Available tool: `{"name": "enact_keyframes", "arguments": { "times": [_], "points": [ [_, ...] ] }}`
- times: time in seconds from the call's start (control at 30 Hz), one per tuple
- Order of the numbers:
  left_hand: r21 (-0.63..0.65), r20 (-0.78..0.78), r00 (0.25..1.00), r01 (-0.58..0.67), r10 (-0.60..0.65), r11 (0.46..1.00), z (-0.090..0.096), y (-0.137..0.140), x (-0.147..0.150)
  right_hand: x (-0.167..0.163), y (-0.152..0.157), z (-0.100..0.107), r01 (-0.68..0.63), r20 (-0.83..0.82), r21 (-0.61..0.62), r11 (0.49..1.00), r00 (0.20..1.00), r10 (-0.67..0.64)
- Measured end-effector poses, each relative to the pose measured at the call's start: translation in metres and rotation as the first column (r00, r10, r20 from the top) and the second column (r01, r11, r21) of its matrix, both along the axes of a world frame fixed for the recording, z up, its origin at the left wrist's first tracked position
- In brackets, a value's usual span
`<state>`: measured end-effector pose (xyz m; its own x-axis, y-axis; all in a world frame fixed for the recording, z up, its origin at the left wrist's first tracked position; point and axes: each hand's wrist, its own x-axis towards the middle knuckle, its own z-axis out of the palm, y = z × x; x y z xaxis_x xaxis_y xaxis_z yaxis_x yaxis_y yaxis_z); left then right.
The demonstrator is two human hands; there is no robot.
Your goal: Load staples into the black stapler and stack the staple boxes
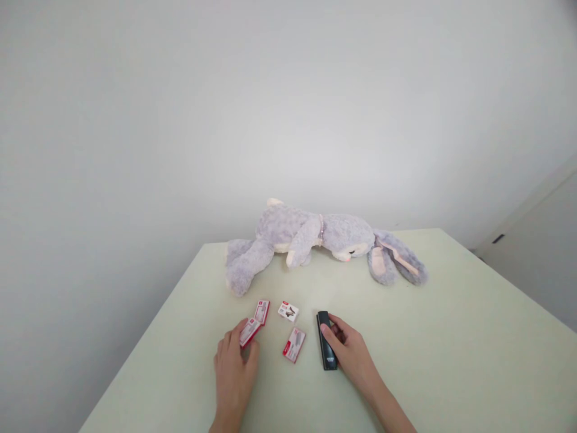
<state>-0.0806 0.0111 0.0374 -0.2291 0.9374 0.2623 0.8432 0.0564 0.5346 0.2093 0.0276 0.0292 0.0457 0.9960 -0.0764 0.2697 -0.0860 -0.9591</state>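
stapler, black and slim, lay lengthwise on the pale green surface in the head view, its near end turned slightly right. the right hand was clamped on it from the right side – thumb across the top, the other fingers curled against its edge.

the left hand reached around a red-and-white box, thumb and fingers apart on either side of it; how firmly they pressed could not be told. the far edge of that box met a second red-and-white box just beyond.

between the hands, well apart from both, lay a small white box and, nearer, a slanted pink-and-white box. behind them all a grey plush rabbit lay on its side – legs to the left, long ears to the right – near the pale wall.
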Motion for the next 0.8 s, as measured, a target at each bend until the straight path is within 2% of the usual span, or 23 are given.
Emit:
{"name": "enact_keyframes", "arguments": {
  "times": [0.1, 0.17, 0.23, 0.37, 0.5, 0.6, 0.7, 0.8],
  "points": [
    [-0.042, -0.168, 0.986, -0.025, 0.017, 0.999, 0.0, -0.023, -0.001, -0.005, 0.001, 0.001, -0.001, 0.077, 0.021, 1.0, 0.997, -0.001],
    [-0.021, -0.219, 0.975, -0.051, 0.045, 0.998, 0.003, -0.028, 0.003, -0.008, 0.001, 0.003, -0.01, 0.136, 0.035, 0.999, 0.991, 0.005],
    [-0.004, -0.245, 0.969, -0.037, 0.035, 0.999, 0.006, -0.025, 0.011, -0.01, 0.0, 0.006, -0.018, 0.174, 0.044, 0.999, 0.985, 0.01],
    [0.01, -0.295, 0.952, 0.082, -0.075, 0.997, 0.009, -0.008, 0.032, -0.01, -0.004, 0.008, -0.025, 0.189, 0.046, 0.999, 0.982, 0.016],
    [0.088, -0.257, 0.966, 0.06, -0.035, 0.994, 0.016, 0.006, 0.052, -0.008, -0.008, 0.007, -0.023, 0.165, 0.043, 0.999, 0.986, 0.015],
    [0.075, -0.205, 0.97, 0.149, -0.131, 0.986, 0.021, 0.007, 0.069, -0.009, -0.01, 0.005, -0.012, 0.132, 0.034, 0.999, 0.991, 0.008],
    [0.032, -0.164, 0.956, 0.253, -0.245, 0.967, 0.019, -0.001, 0.087, -0.007, -0.012, 0.004, -0.004, 0.107, 0.035, 0.999, 0.994, 0.001],
    [0.025, -0.138, 0.966, 0.224, -0.218, 0.974, 0.009, -0.017, 0.097, 0.005, -0.012, 0.008, -0.045, 0.134, 0.055, 0.997, 0.99, 0.037]
  ]
}}
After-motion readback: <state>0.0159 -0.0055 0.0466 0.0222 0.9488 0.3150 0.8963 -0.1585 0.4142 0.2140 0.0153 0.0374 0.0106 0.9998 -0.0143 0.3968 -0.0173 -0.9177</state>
